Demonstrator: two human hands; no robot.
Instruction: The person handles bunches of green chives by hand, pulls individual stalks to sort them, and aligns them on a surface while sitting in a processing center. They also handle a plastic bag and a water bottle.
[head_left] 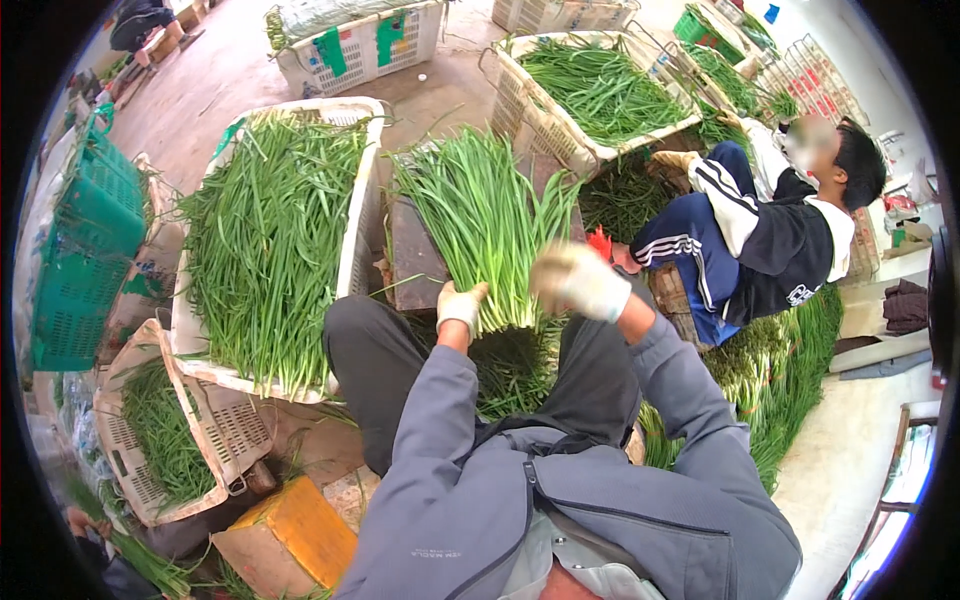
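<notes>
Holding this step well seems to mean keeping the loose bunch of long, flat green leaves with pale stem ends [490, 215] in one even sheaf: the stem ends level with each other, the leaves running one way, and a hold firm enough to stop slipping yet light enough not to bruise the soft stalks. The tips splay to both sides at the far end, so drawing in those outer leaves before any tightening looks wise. The flat, dark brown board [412, 262] under the bunch could serve as a base for squaring it, though the stem ends reach past its near edge.

The bunch lies slantwise on that board, just in front of the knees, its pale ends toward the person and its leaves fanning away. The left hand in its white knitted glove [462, 306] grasps the left side of the stem ends, the thumb resting along the outermost stalks and the other fingers mostly hidden. The right hand in its soiled white glove [580, 283] is at the opposite side of the stems; it is blurred, so I cannot tell whether its fingers are curled round stalks, touching them, or just beside them.
</notes>
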